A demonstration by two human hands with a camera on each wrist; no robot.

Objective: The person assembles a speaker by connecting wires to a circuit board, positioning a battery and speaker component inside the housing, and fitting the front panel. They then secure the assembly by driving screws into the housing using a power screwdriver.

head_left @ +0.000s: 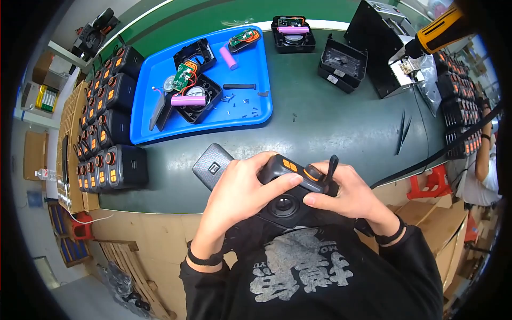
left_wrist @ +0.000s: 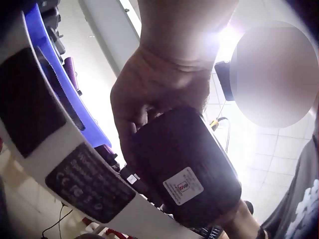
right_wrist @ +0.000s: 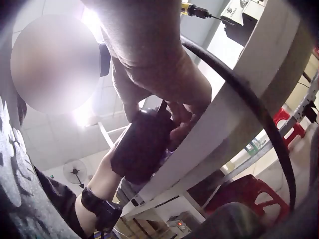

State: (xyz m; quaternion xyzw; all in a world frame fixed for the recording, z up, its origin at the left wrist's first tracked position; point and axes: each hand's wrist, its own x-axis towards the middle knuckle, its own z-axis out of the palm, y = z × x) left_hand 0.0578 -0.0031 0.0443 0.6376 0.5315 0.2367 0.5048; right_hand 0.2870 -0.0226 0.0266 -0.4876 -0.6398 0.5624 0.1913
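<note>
Both hands hold one black device [head_left: 285, 200] with orange buttons and a round lens, just over the table's front edge. My left hand [head_left: 255, 178] grips its left side, with the thumb lying across the top. On the right side my right hand [head_left: 337, 191] curls round it near a short black antenna [head_left: 332, 166]. From below, in the left wrist view, the left hand [left_wrist: 149, 99] wraps the device's black back [left_wrist: 187, 164], which bears a white label. The right wrist view shows the right hand [right_wrist: 167, 82] on the same device [right_wrist: 142, 144].
A grey textured cover [head_left: 212, 165] lies by the left hand. A blue tray [head_left: 256, 114] holds open housings, boards and pink cells. Finished devices [head_left: 109, 133] line the left edge. Black housings [head_left: 341, 64], a yellow screwdriver [head_left: 440, 32] and tweezers [head_left: 402, 133] stand farther back and right.
</note>
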